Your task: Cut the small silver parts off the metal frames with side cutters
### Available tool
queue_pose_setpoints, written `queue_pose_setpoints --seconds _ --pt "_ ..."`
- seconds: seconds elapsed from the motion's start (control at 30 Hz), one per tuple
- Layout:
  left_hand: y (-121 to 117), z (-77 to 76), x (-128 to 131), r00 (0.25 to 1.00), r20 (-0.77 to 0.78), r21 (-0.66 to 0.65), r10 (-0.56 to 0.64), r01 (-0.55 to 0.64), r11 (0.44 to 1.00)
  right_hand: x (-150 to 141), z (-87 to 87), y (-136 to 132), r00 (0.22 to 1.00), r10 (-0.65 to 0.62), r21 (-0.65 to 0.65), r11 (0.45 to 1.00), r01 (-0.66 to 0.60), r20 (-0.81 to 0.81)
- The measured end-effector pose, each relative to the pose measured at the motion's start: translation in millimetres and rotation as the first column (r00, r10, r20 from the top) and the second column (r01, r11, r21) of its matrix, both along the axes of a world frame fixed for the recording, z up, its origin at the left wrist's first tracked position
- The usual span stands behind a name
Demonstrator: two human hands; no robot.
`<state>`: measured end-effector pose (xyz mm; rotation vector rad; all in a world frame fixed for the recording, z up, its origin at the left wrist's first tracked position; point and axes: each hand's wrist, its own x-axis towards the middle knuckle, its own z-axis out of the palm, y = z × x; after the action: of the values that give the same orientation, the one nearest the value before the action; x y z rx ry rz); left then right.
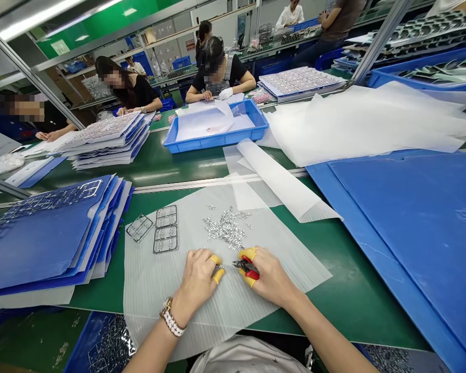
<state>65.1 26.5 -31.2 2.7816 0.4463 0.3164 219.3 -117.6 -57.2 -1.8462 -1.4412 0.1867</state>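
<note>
My left hand (201,277), with yellow finger covers on thumb and forefinger, pinches a small shiny metallic part (219,266). Red-handled cutting pliers (250,270) are gripped in my right hand (267,274), their jaws pointing left toward that part but apart from it. Just beyond both hands lies a loose pile of small silvery pieces (226,227) on a translucent white sheet (295,259). To the left on the same sheet rest a frame of shiny parts (165,229) and a smaller tilted frame (140,228).
Blue boards stacked with sheets (42,243) stand at left, with more frames on top. Large blue boards (411,217) cover the right side. A rolled white sheet (283,181) and a blue tray (217,141) lie ahead. Several people work across the bench.
</note>
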Motion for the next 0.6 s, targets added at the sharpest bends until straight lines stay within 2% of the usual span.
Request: queue_pose_setpoints --seconds 0.17,0.27,0.33,0.4,0.43,0.47,0.6 --pt "2.6 -1.6 0.0 1.0 0.001 -0.083 0.029 -0.029 0.996 0.6 0.3 -0.2 1.0 0.011 -0.004 1.0 -0.011 0.002" --pt "6.7 -3.2 -1.4 0.993 0.069 -0.26 0.096 -0.075 0.963 0.8 1.1 -0.2 1.0 0.01 -0.007 1.0 -0.01 0.006" --pt "10.4 -5.9 -1.1 0.969 0.14 -0.492 0.204 -0.111 0.863 0.8 1.7 -0.2 1.0 0.012 -0.008 1.0 -0.012 0.01" --pt "14.7 -9.3 0.3 0.928 0.18 -0.688 0.326 -0.118 0.716 0.7 2.2 -0.2 1.0 0.018 -0.007 1.0 -0.018 0.013" --pt "16.7 -10.7 1.2 0.909 0.187 -0.746 0.372 -0.115 0.656 0.6 2.3 -0.3 1.0 0.022 -0.007 1.0 -0.021 0.013" --pt "18.5 -11.8 2.2 0.895 0.19 -0.779 0.404 -0.113 0.616 0.5 2.3 -0.4 1.0 0.026 -0.009 1.0 -0.026 0.011" --pt "20.4 -10.1 6.2 0.858 0.193 -0.831 0.477 -0.116 0.545 1.0 3.4 -1.4 1.0 0.028 -0.01 1.0 -0.028 -0.008"
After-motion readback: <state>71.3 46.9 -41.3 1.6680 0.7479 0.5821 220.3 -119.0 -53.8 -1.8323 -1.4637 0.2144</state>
